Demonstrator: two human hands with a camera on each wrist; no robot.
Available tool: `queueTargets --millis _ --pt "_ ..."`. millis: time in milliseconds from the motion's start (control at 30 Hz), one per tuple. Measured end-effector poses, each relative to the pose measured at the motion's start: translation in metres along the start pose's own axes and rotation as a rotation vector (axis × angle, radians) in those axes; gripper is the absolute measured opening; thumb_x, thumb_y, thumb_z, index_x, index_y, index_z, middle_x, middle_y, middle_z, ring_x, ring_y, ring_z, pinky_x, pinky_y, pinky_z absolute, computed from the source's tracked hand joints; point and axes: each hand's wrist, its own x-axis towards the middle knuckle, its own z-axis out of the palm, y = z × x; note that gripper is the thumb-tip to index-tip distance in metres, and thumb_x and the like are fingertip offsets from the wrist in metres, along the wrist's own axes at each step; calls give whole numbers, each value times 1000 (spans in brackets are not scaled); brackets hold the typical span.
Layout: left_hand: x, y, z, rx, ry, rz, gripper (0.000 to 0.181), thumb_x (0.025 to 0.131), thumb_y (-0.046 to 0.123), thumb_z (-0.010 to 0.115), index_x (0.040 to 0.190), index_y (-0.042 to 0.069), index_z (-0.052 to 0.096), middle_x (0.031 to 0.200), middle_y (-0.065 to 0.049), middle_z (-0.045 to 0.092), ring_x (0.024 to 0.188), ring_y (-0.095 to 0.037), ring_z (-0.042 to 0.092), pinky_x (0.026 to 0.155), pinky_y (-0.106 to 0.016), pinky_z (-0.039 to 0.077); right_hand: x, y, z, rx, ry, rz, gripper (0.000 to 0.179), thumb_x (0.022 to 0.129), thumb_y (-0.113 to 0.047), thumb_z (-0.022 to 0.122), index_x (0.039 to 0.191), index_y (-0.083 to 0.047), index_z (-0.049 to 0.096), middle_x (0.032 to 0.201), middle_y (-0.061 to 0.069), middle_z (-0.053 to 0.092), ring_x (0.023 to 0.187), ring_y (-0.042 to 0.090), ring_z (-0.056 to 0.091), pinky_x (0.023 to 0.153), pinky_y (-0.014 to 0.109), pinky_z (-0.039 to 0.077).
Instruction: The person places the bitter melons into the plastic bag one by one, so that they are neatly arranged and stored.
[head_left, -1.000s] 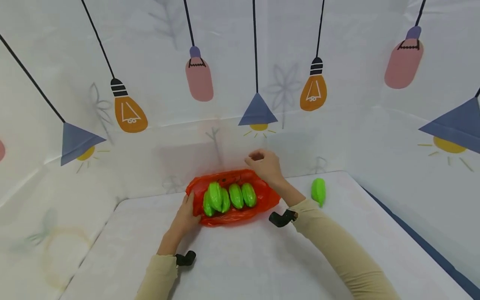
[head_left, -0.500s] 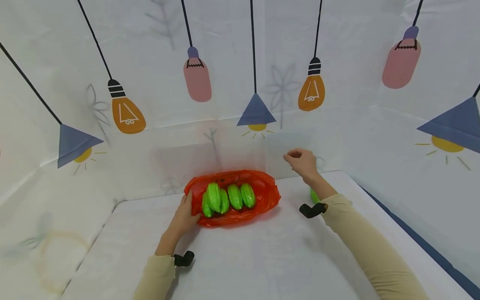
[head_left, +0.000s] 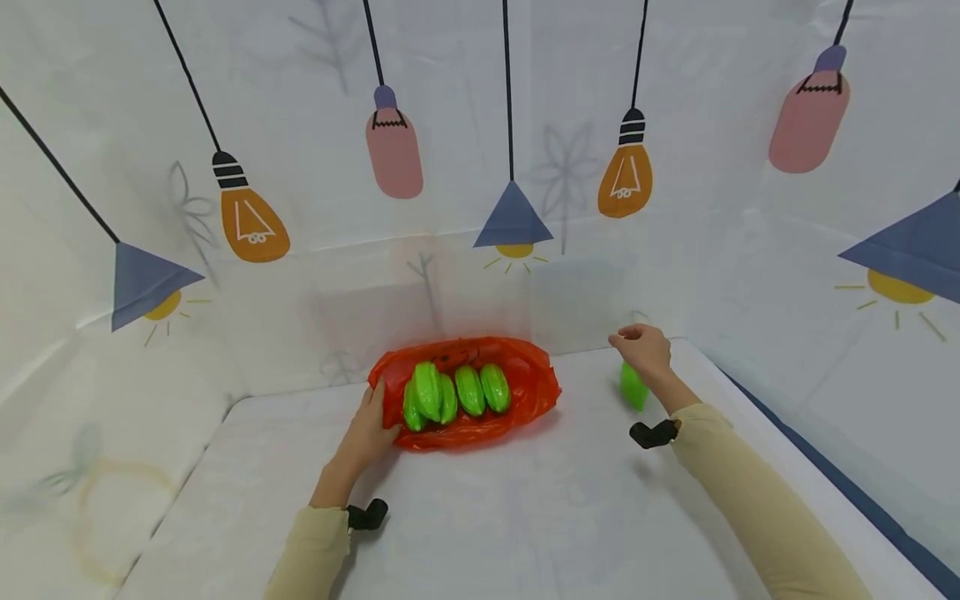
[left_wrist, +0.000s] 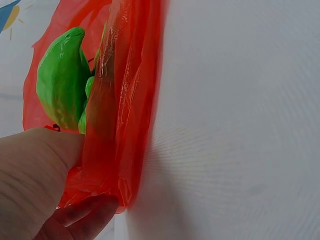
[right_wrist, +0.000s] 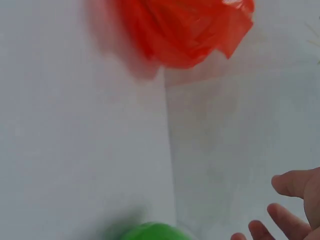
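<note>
In the head view, a red plastic bag (head_left: 525, 393) lies opened out at the back of the table. Several glossy, ridged green fruits (head_left: 469, 390), shaped like star fruit, sit inside it. My left hand (head_left: 366, 429) holds the bag's left end. In the left wrist view, the thumb lies inside the bag's wall (left_wrist: 132, 95) with the fingers outside it. A single green fruit (head_left: 633, 388) lies on the table to the bag's right. Above it hovers my right hand (head_left: 647, 353), partly covering it, fingers parted and nothing held, as the right wrist view shows.
A white table (head_left: 487, 525) carries everything. Behind it stands a pale wall sheet (head_left: 600, 283) printed with hanging lamps. Along the table's right side runs a dark blue edge (head_left: 817, 462).
My right hand has moved right, away from above the bag, and then lowered over the lone green fruit. My left hand has kept its hold on the bag.
</note>
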Motion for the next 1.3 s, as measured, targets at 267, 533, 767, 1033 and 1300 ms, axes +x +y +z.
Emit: queueTargets --millis 267,533,767,1033,1300 --pt "1 -2 1 -10 -10 -14 91 85 7 70 154 -1 10 153 -28 18 134 -48 31 105 -61 29 1 33 5 -57 31 79 60 91 -31 64 138 3 49 138 28 44 125 44 41 100 54 39" --pt "-2 0 2 -13 -15 -22 91 85 7 71 153 -2 11 153 -27 19 135 -47 30 107 -59 28 -7 52 8 -70 19 171 70 89 -33 65 140 7 39 141 31 39 126 45 39 101 54 38" --pt "-1 -1 1 -3 -13 -13 91 85 7 71 153 -2 12 152 -27 20 134 -47 32 108 -58 28 -10 57 12 -30 38 221 68 89 -33 65 141 5 41 138 29 43 120 43 45 93 52 44" --pt "0 -1 5 -6 -16 -3 91 85 7 70 153 -2 11 153 -27 20 135 -46 31 108 -57 27 -13 58 14 10 37 245 66 89 -32 67 141 3 44 136 27 46 119 42 46 89 49 47" --pt "-1 -1 5 9 -17 -2 90 85 6 70 153 -4 11 151 -29 20 135 -46 31 108 -57 28 -24 42 21 89 -21 187 66 89 -30 68 142 1 44 135 28 45 118 40 48 92 46 48"
